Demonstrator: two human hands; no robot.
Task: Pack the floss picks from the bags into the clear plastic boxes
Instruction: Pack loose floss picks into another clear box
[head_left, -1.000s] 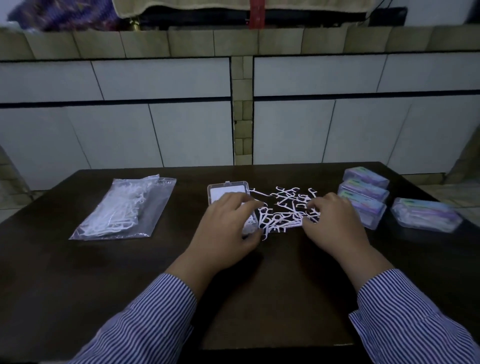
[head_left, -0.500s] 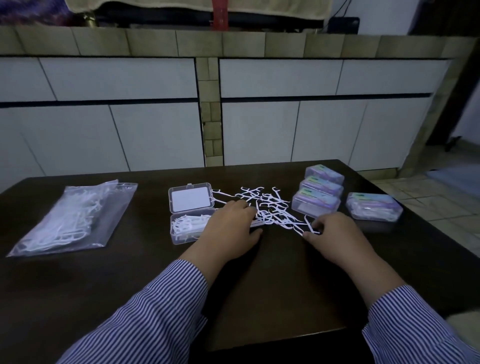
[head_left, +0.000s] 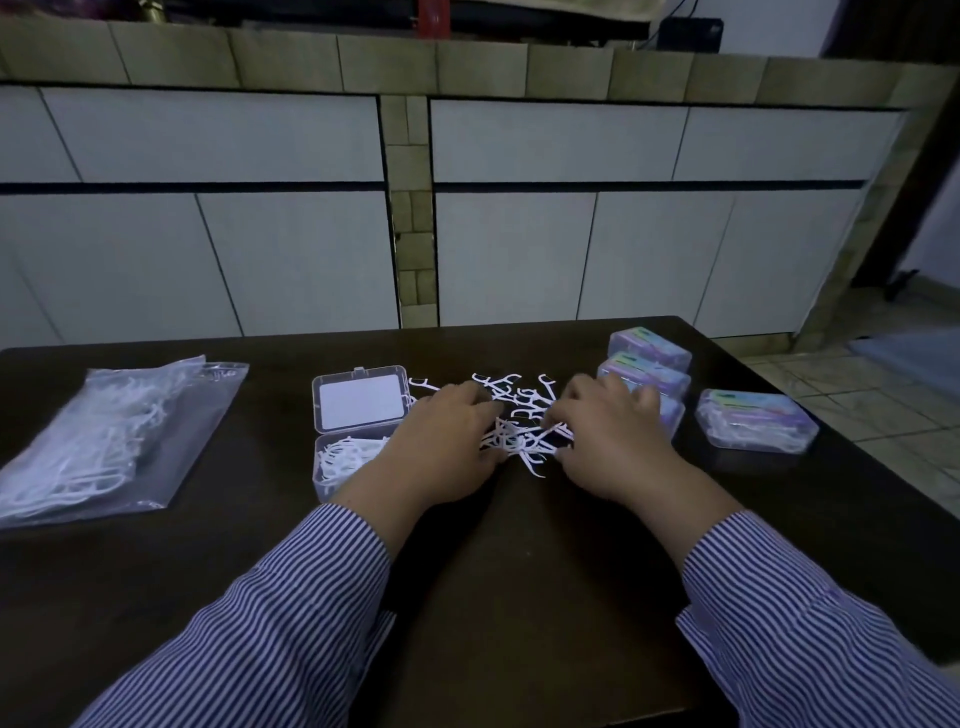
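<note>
I judged the job was partly done. Four shut boxes (head_left: 756, 426) with purple labels sat at the right of the frame, three in a row and one apart, and I could see picks through the side of the nearest one, so I took those as packed. The open clear box (head_left: 358, 431) lay left of the middle, its lid flipped up toward the top of the frame, and its tray held only some picks, so it looked far from full. A loose pile of floss picks (head_left: 519, 421) was spread on the dark table (head_left: 519, 597) in the middle of the frame, and a plastic bag (head_left: 109, 441) full of picks lay at the far left, so plenty was left. My left hand (head_left: 447, 447) and right hand (head_left: 608, 447) sat on either side of the pile with the picks bunched between them. The fingers of both hands curled in against the picks, but I could not tell if either hand really held any.
</note>
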